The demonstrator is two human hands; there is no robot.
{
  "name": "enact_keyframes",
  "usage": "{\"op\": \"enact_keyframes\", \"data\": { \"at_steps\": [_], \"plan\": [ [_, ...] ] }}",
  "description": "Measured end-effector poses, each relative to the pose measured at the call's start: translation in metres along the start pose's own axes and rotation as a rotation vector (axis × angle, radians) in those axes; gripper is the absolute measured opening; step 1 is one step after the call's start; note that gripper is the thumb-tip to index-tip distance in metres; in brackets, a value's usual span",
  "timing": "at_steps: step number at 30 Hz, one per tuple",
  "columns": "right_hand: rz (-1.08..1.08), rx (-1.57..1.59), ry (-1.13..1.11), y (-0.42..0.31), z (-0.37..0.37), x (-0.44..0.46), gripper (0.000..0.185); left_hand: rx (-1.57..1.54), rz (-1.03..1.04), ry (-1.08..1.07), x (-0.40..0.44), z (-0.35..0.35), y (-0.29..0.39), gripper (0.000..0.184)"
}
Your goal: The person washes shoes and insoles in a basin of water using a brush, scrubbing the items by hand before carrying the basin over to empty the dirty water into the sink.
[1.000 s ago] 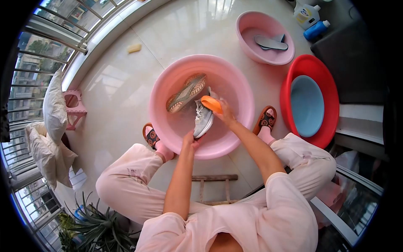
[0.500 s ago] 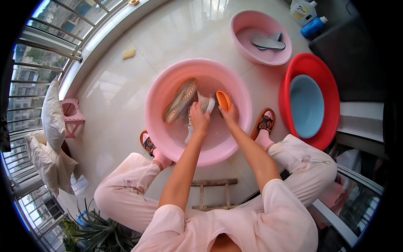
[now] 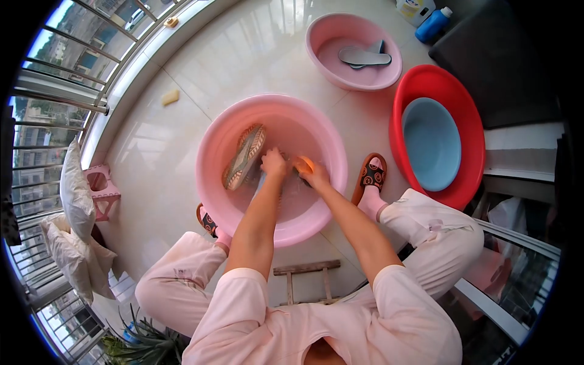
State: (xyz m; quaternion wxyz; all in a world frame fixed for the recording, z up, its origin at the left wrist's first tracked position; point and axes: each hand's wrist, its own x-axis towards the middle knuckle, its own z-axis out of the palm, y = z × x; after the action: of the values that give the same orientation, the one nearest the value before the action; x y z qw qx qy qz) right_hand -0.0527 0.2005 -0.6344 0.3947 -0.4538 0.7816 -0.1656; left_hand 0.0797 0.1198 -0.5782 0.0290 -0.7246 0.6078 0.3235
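Note:
A large pink basin (image 3: pixel 336 176) with water in it stands on the floor between my feet. My left hand (image 3: pixel 275 162) is closed on a wet shoe (image 3: pixel 260 182) inside the basin; my hand and forearm hide most of it. An orange-backed scrub brush (image 3: pixel 303 164) is gripped in my right hand (image 3: pixel 317 176), just right of my left hand. Its bristles are hard to make out. Another shoe, beige and patterned (image 3: pixel 244 157), leans against the basin's left inner wall, partly in the water.
A smaller pink basin (image 3: pixel 316 45) holds grey insoles (image 3: pixel 365 57). A blue basin (image 3: pixel 432 146) sits inside a red one (image 3: pixel 404 109) at right. Bottles (image 3: pixel 433 25) stand behind. Cushions (image 3: pixel 78 188), a pink stool (image 3: pixel 103 193) and a yellow bar (image 3: pixel 171 97) lie leftward.
The view has shifted slightly. Both hands are lower in the basin, and the brush has tilted, coming closer to my left hand. The held shoe shows less than before.

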Motion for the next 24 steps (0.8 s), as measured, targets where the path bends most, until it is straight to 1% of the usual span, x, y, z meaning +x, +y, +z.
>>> {"op": "enact_keyframes", "data": {
  "at_steps": [3, 6, 7, 10, 12, 13, 16, 17, 20, 21, 22, 24],
  "plan": [
    [0.057, 0.109, 0.058, -0.009, -0.017, -0.011, 0.057, -0.083, 0.257, 0.078, -0.002, -0.003, -0.008, 0.043],
    [0.127, 0.44, 0.052, 0.01, -0.007, -0.004, 0.057, -0.27, 0.395, 0.101, -0.048, -0.05, 0.006, 0.044],
    [0.15, 0.529, 0.014, 0.008, -0.008, -0.006, 0.054, -0.298, 0.45, 0.136, -0.061, -0.057, 0.004, 0.045],
    [0.144, 0.767, -0.003, -0.011, -0.018, -0.023, 0.051, -0.406, 0.594, 0.278, -0.096, -0.07, -0.011, 0.047],
    [-0.041, 0.711, 0.079, -0.022, -0.019, -0.035, 0.051, -0.511, 0.662, 0.395, -0.114, -0.064, -0.027, 0.049],
    [-0.134, 0.682, 0.125, -0.028, -0.022, -0.04, 0.052, -0.472, 0.661, 0.476, -0.117, -0.055, -0.038, 0.042],
    [-0.214, 0.511, 0.054, -0.05, -0.037, -0.072, 0.054, -1.263, 0.057, 0.03, -0.131, -0.046, -0.062, 0.033],
    [-0.245, 0.507, 0.038, -0.056, -0.037, -0.083, 0.055, -1.272, -0.139, 0.066, -0.114, -0.029, -0.086, 0.037],
    [-0.355, 0.389, -0.006, -0.059, -0.024, -0.114, 0.052, -1.457, -0.219, -0.241, -0.137, -0.037, -0.099, 0.044],
    [-0.364, 0.391, -0.062, -0.063, -0.027, -0.124, 0.052, -1.184, -0.498, -0.334, -0.158, -0.063, -0.088, 0.047],
    [-0.384, 0.356, -0.098, -0.064, -0.026, -0.129, 0.052, -1.15, -0.621, -0.419, -0.157, -0.06, -0.098, 0.045],
    [-0.416, 0.286, -0.167, -0.063, -0.026, -0.136, 0.052, -1.263, -0.54, -0.405, -0.165, -0.049, -0.117, 0.043]
  ]
}}
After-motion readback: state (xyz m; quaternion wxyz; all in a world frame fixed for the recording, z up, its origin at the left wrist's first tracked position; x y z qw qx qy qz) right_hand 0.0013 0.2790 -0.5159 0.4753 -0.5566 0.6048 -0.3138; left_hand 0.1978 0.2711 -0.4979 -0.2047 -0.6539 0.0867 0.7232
